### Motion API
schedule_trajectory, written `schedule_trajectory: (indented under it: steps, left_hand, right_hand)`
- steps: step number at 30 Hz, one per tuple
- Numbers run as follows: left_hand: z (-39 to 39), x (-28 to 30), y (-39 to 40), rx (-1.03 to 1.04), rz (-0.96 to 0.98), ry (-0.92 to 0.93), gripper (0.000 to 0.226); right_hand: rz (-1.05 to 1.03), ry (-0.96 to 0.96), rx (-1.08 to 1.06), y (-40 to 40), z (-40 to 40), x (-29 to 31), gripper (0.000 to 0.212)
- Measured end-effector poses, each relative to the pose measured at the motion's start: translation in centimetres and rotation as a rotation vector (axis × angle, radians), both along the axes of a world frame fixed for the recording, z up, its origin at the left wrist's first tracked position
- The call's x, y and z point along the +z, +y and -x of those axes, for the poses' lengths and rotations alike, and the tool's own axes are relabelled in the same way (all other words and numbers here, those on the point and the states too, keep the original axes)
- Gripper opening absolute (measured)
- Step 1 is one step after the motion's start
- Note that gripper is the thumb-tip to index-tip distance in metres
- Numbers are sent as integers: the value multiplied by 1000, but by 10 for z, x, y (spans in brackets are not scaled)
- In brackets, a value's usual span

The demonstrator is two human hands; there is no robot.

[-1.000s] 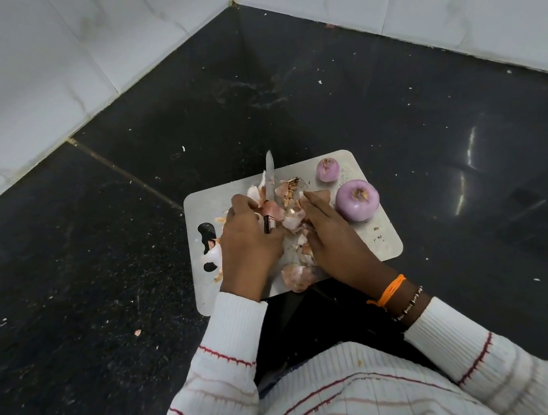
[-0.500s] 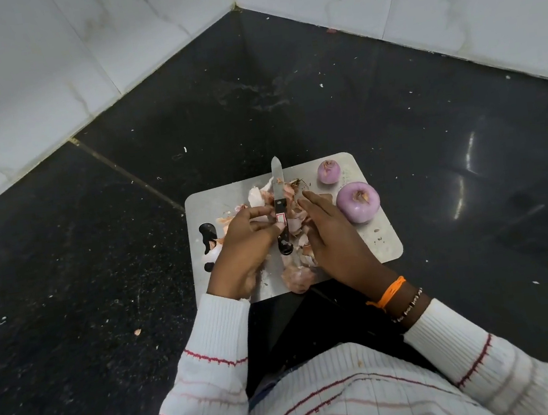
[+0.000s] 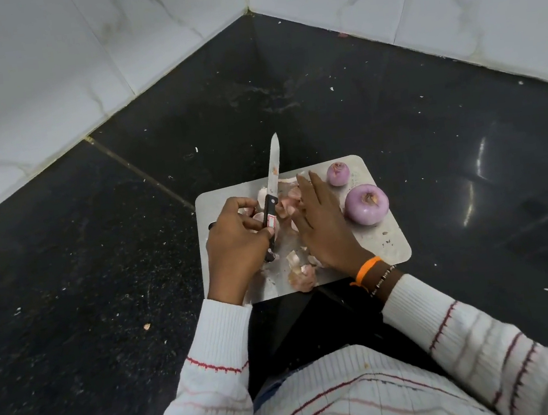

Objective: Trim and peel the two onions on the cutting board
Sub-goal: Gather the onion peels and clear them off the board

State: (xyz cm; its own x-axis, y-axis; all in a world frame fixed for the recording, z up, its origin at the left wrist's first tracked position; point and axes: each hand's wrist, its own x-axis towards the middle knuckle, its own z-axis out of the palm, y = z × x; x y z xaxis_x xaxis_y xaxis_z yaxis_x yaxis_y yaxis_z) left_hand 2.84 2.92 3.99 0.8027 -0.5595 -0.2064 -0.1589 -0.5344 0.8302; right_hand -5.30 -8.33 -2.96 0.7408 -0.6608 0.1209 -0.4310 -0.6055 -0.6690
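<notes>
Head view: metal cutting board (image 3: 387,245) lies on black stone tabletop (image 3: 100,263), in a corner w/ white marble-look wall tiles (image 3: 26,82) on left and right. Board's near edge sits at the tabletop's front edge, right by the person's body. Lots of bare tabletop to left, right and behind the board, w/ only small specks on it and one peel flake (image 3: 147,326) well left of the board.

Two peeled onions sit on the board's right side: small onion (image 3: 338,174) near the far right corner, big onion (image 3: 366,204) just nearer, close to the right edge. They're near each other, not touching.

Left hand (image 3: 235,243) has its grip curled round the knife (image 3: 271,207) at the black handle, thumb on the handle's label; blade points away, tip reaching past the board's far edge over the tabletop. Right hand (image 3: 322,222) lies w/ fingers straight and together, grip spread flat, palm down over the onion peels (image 3: 300,274) mid-board, just left of the big onion and not touching it. Peels are heaped between and under both hands, a few more at the near edge. Orange band (image 3: 364,269) and beaded bracelet (image 3: 381,280) on right wrist; white striped sleeves (image 3: 214,352) on both arms.
</notes>
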Motion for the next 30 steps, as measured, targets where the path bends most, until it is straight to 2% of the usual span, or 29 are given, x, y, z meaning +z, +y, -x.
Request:
schedule_trajectory:
  steps: [8, 14, 18, 20, 23, 27, 30]
  left_hand:
    - [-5, 3, 10, 126, 123, -43, 34]
    - [-9, 3, 14, 168, 170, -47, 34]
    - [-9, 1, 15, 149, 155, -31, 34]
    - [-10, 0, 15, 137, 141, -24, 34]
    - [-9, -3, 13, 140, 133, -6, 34]
    - [-12, -4, 13, 159, 134, -2, 33]
    - [-12, -5, 12, 153, 135, 9, 32]
  right_hand:
    - [86, 86, 105, 11, -29, -10, 46]
    - [-159, 22, 294, 19, -44, -1, 45]
    - [-254, -76, 261, 6, -30, 21, 42]
    - [-223, -63, 216, -1, -14, 35, 42]
    - [-167, 131, 165, -7, 15, 52, 42]
    - [-77, 546, 236, 2, 37, 52, 72]
    - [-120, 594, 282, 11, 34, 40, 95]
